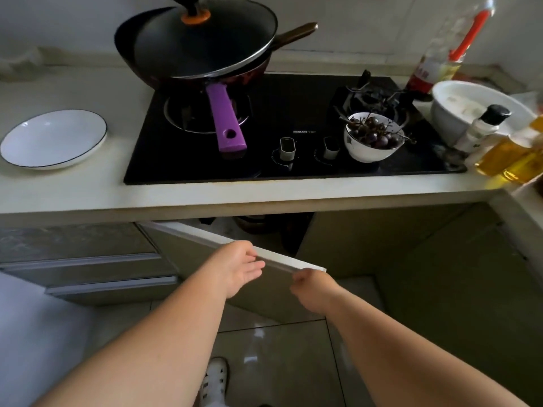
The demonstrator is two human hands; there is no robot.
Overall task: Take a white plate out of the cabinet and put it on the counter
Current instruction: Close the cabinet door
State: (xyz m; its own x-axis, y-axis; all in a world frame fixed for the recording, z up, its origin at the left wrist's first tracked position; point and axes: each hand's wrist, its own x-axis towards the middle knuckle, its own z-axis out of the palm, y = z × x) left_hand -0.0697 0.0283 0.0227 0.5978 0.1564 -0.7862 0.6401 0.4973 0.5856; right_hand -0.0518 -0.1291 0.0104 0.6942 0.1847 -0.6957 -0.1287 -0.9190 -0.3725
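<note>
A white plate (54,138) with a thin dark rim lies on the pale counter (88,189), left of the hob. Below the counter, the cabinet door (205,245) stands partly open, with a dark gap behind it. My left hand (238,267) lies against the door's top edge, its fingers loosely spread and touching the edge. Near the door's outer corner, my right hand (311,289) has its fingers curled around that edge. The cabinet's inside is dark and mostly hidden.
A black gas hob (264,160) carries a lidded wok (202,39) with a purple-handled pan (227,121) under it, and a bowl of grapes (371,138). A white bowl (470,107) and oil bottles (511,154) crowd the right. Drawers (88,259) sit left of the door.
</note>
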